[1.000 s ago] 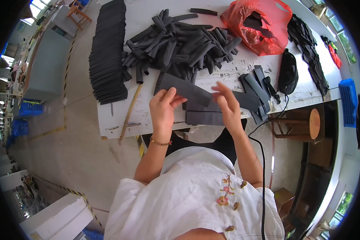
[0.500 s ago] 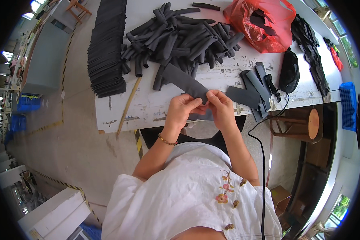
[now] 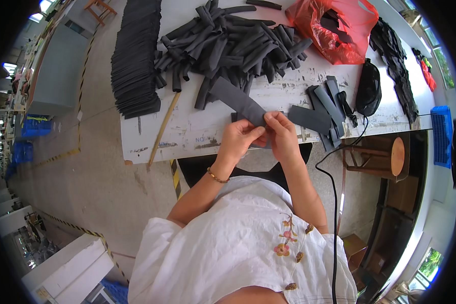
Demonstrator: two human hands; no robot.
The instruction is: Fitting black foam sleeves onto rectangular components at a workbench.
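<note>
Both of my hands hold one dark grey fabric strip (image 3: 236,101) over the table's near edge. My left hand (image 3: 239,140) pinches it by its near end, thumb on top. My right hand (image 3: 282,133) grips the same end close beside, thumb and fingers pressed together. From there the strip slants away to the far left, its far end by a heap of curled dark strips (image 3: 228,48). Flat grey strips (image 3: 310,119) lie to the right of my right hand. What my curled fingers do under the strip is hidden.
A tall stack of black strips (image 3: 136,61) lines the table's left side, near a wooden stick (image 3: 165,126). A red plastic bag (image 3: 334,38) and a black pouch (image 3: 369,88) stand at the right. A black cable (image 3: 334,192) hangs past the edge by a wooden stool (image 3: 397,156).
My left hand has shifted slightly right, nearer to my right hand, with the strip still held. The strip's near end has moved a little to the right.
</note>
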